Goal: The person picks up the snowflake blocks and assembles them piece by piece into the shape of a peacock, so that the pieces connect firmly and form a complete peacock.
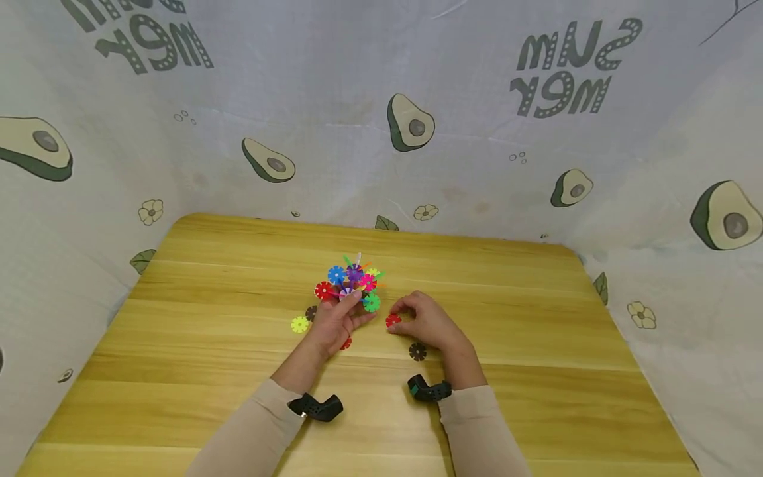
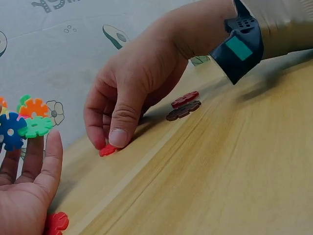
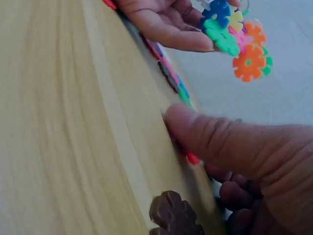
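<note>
In the head view my left hand (image 1: 334, 326) grips a cluster of interlocking notched discs (image 1: 354, 273) in blue, purple, pink, red, yellow, orange and green, held above the table. To its right, my right hand (image 1: 432, 322) pinches a single red notched disc (image 1: 393, 320) between thumb and fingers. The left wrist view has this red disc (image 2: 107, 151) low against the tabletop, under the thumb tip. From the right wrist, the thumb covers most of it. A brown notched disc (image 1: 417, 352) lies just below the right hand.
Left of the left hand lie a yellow disc (image 1: 299, 324) and a dark brown disc (image 1: 311, 313). Another red disc (image 1: 346, 343) shows partly beside the left wrist. The wooden table (image 1: 536, 318) meets a pale printed cloth (image 1: 334, 79) at the back and sides.
</note>
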`<action>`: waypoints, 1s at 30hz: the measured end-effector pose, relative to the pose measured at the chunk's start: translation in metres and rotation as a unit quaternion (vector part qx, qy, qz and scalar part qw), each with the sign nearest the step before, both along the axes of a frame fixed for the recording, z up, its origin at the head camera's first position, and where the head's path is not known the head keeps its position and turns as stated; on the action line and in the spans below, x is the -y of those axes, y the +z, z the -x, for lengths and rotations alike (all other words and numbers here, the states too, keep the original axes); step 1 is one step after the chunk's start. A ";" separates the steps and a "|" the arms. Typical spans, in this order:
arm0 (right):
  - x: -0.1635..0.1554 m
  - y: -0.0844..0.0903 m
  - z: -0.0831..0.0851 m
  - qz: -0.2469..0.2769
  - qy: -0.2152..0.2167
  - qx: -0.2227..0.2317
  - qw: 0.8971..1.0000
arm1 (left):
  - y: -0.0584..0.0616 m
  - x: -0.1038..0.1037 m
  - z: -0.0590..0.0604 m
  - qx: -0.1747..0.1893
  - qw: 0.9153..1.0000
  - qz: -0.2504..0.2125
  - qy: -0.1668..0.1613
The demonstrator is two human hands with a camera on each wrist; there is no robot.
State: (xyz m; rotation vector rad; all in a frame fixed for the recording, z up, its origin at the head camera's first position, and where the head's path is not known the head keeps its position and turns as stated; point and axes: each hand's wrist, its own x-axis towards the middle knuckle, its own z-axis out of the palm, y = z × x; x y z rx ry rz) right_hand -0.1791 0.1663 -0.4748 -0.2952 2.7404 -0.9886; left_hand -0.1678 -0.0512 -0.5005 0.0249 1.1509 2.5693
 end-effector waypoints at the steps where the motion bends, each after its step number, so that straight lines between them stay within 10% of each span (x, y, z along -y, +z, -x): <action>1: 0.000 0.000 0.000 0.000 -0.002 0.004 1.000 | 0.000 0.000 0.000 -0.002 1.000 0.000 -0.001; 8: -0.002 -0.006 0.002 0.060 -0.085 -0.018 0.994 | -0.001 0.000 -0.001 -0.010 1.000 -0.010 -0.011; 15: 0.000 -0.006 0.003 0.285 -0.115 -0.080 0.948 | 0.001 0.001 -0.003 -0.019 0.997 -0.009 -0.079; 22: 0.001 -0.002 0.001 0.349 -0.101 -0.071 0.929 | 0.000 0.001 -0.002 -0.030 0.994 0.006 -0.101; 30: 0.005 -0.006 0.000 0.315 -0.077 -0.068 0.943 | 0.000 0.002 -0.002 -0.015 0.995 -0.001 -0.101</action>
